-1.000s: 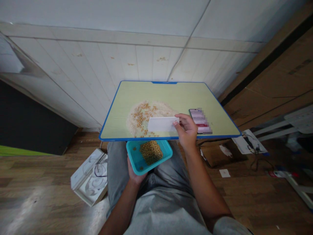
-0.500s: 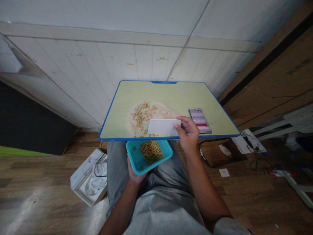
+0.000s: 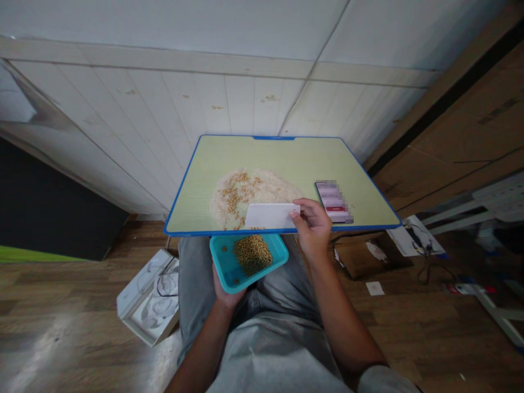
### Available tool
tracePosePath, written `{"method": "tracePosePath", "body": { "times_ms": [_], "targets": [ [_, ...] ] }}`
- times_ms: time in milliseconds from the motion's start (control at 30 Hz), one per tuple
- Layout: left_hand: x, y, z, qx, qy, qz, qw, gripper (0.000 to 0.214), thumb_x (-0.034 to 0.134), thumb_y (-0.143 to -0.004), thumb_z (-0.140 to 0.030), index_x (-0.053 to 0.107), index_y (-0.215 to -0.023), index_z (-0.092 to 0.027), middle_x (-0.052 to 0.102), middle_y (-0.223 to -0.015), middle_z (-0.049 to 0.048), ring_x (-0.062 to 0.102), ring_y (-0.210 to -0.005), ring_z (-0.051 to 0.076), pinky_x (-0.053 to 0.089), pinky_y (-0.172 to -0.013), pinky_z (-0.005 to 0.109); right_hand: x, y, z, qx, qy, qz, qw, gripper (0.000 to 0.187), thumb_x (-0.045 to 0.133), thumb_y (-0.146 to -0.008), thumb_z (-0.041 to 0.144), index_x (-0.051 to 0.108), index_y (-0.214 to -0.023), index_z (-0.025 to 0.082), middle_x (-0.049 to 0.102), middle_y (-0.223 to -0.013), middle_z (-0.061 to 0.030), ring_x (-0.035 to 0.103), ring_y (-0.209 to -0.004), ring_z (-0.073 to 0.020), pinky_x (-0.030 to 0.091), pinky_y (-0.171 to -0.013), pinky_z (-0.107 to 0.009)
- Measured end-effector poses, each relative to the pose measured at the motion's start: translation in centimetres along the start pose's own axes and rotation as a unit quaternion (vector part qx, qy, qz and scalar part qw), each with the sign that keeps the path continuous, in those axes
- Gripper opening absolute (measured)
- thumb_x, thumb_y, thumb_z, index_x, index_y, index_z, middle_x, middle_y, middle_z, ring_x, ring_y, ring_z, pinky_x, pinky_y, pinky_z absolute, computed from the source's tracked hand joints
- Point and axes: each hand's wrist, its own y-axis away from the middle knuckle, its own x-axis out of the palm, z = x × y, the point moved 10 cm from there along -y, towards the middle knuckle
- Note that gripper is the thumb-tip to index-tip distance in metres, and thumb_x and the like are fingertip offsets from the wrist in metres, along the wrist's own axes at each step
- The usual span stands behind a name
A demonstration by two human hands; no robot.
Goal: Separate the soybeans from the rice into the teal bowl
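A small green table (image 3: 286, 158) with a blue rim stands over my lap. On it lies a mound of white rice mixed with yellow beans (image 3: 245, 192). My right hand (image 3: 313, 226) pinches a white card (image 3: 270, 216), held on edge near the table's front rim beside the mound. Below the rim, my left hand (image 3: 223, 292) holds a teal tray (image 3: 227, 267) from underneath, and a heap of yellow beans (image 3: 254, 254) sits in it.
A phone (image 3: 332, 201) lies on the table just right of my right hand. A white box (image 3: 149, 303) rests on the wooden floor at my left. Cardboard and papers (image 3: 409, 240) lie to the right. A white panelled wall is close behind the table.
The white card and my right hand have slid slightly toward the table's front edge. The teal tray has stayed in place.
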Motion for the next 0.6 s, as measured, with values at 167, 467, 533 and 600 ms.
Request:
{"method": "tracePosePath", "body": {
  "times_ms": [167, 467, 533, 600],
  "targets": [
    [0.7, -0.1, 0.2, -0.004, 0.007, -0.008, 1.0, 0.084, 0.02, -0.118, -0.075, 0.059, -0.176, -0.029, 0.057, -0.185, 0.0035, 0.03, -0.185, 0.031, 0.004, -0.153, 0.061, -0.2, 0.2, 0.1, 0.002, -0.007, -0.014, 1.0, 0.018, 0.085, -0.093, 0.034, 0.084, -0.109, 0.026, 0.079, -0.087, -0.0001, 0.072, -0.074, -0.0172, 0.06, -0.067, -0.029],
    [0.2, -0.1, 0.1, 0.005, 0.013, -0.042, 0.999, 0.086, 0.02, -0.117, -0.079, 0.063, -0.173, -0.03, 0.064, -0.18, 0.004, 0.034, -0.183, 0.031, 0.002, -0.152, 0.062, 0.0, 0.4, -0.2, 0.0, 0.004, -0.018, 1.0, 0.018, 0.083, -0.097, 0.035, 0.083, -0.114, 0.028, 0.082, -0.095, -0.0012, 0.075, -0.08, -0.0186, 0.063, -0.07, -0.03],
    [0.5, -0.2, 0.1, 0.011, 0.014, -0.044, 0.999, 0.085, 0.02, -0.118, -0.077, 0.063, -0.173, -0.029, 0.063, -0.181, 0.0037, 0.032, -0.184, 0.031, 0.002, -0.152, 0.062, 0.4, 0.5, -0.1, -0.002, 0.0, -0.007, 1.0, 0.017, 0.083, -0.098, 0.035, 0.083, -0.114, 0.028, 0.083, -0.096, -0.0014, 0.076, -0.081, -0.0186, 0.063, -0.071, -0.03],
    [0.8, -0.4, 0.2, 0.011, 0.013, -0.047, 0.999, 0.084, 0.019, -0.119, -0.075, 0.063, -0.173, -0.028, 0.061, -0.182, 0.0038, 0.031, -0.184, 0.031, 0.003, -0.152, 0.062, 0.9, 0.6, 0.1, -0.006, -0.002, 0.003, 1.0, 0.016, 0.084, -0.099, 0.035, 0.084, -0.113, 0.028, 0.084, -0.097, -0.0018, 0.077, -0.082, -0.0189, 0.064, -0.072, -0.031]
  ]
}}
